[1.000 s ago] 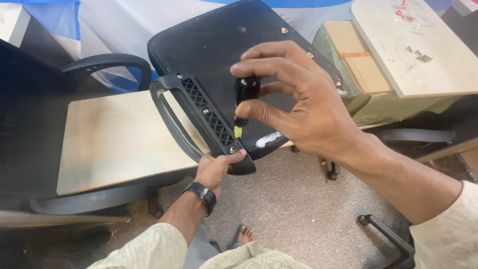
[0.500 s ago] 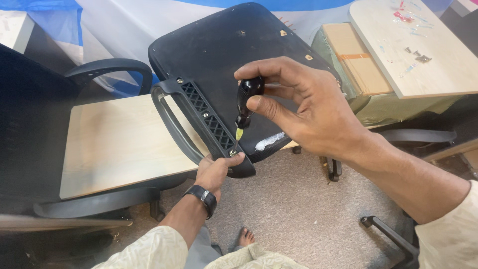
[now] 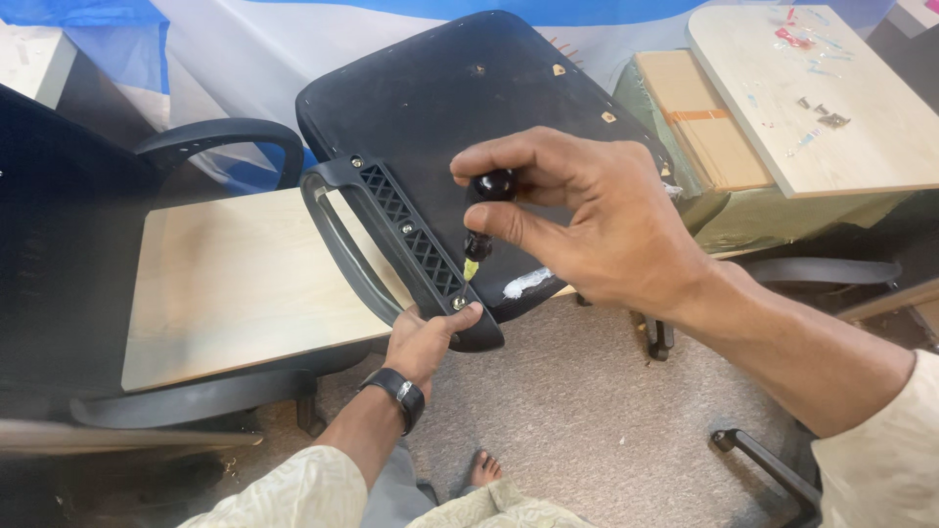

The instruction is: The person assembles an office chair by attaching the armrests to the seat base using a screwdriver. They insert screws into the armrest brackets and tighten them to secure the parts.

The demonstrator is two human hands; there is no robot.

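A black chair seat base [image 3: 460, 108] is tilted up, underside facing me, with a black armrest [image 3: 391, 240] fixed along its left edge. My left hand [image 3: 425, 337], a black watch on its wrist, grips the armrest's lower end, thumb next to a screw. My right hand [image 3: 587, 210] holds a black-handled screwdriver [image 3: 484, 210] with a yellow collar, its tip pointing down at that lower screw on the armrest bracket.
The seat rests on a pale wooden board [image 3: 245, 279] lying across an office chair with black arms [image 3: 220, 137]. A wooden table [image 3: 822, 88] with small hardware and a cardboard box [image 3: 699, 117] stand at the right. Carpet and my bare foot [image 3: 484, 469] lie below.
The view shifted slightly. My right hand and the screwdriver stay on the lower screw, with the fingers turned a little around the handle. My left hand keeps its grip.
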